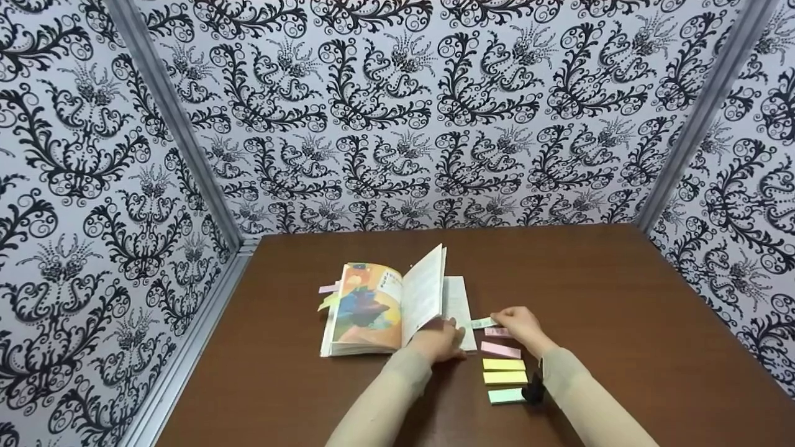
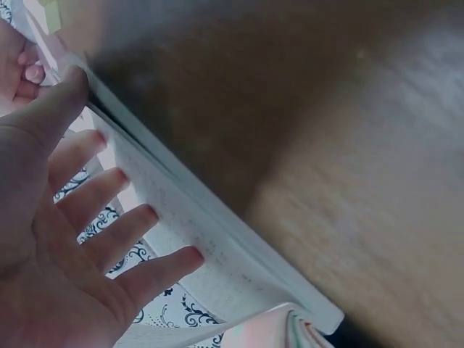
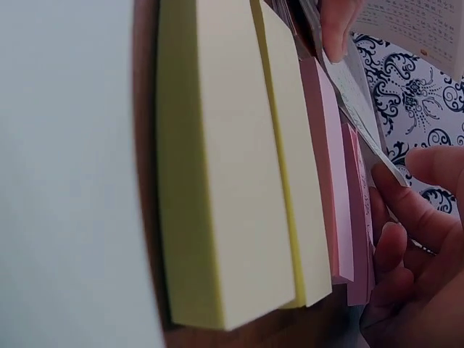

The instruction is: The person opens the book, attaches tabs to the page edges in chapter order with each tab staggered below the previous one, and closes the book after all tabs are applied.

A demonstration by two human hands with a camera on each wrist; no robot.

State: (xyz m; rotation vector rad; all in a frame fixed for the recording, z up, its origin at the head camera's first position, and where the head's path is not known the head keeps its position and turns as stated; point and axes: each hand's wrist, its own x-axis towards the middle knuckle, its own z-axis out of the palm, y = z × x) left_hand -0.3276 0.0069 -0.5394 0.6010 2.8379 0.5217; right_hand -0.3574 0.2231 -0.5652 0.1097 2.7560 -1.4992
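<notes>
A thick book (image 1: 366, 313) lies spread on the table, a colourful picture on its left page and a group of pages (image 1: 423, 292) standing up from the middle. My left hand (image 1: 442, 341) rests on the lower part of its right page, fingers straight and spread in the left wrist view. At the page's right edge, my right hand (image 1: 523, 324) pinches the end of a pale green sticky-note strip (image 1: 482, 323) between thumb and forefinger. Writing shows on this strip (image 3: 355, 101) in the right wrist view, its far end by the left hand's fingertip.
Below the right hand runs a column of sticky-note pads: pink (image 1: 501, 350), yellow (image 1: 505, 377) and light green (image 1: 504, 396). Purple (image 1: 328, 288) and yellow-green tabs (image 1: 329, 302) stick out from the book's left side. Patterned walls (image 1: 397, 112) enclose the brown table (image 1: 577, 273).
</notes>
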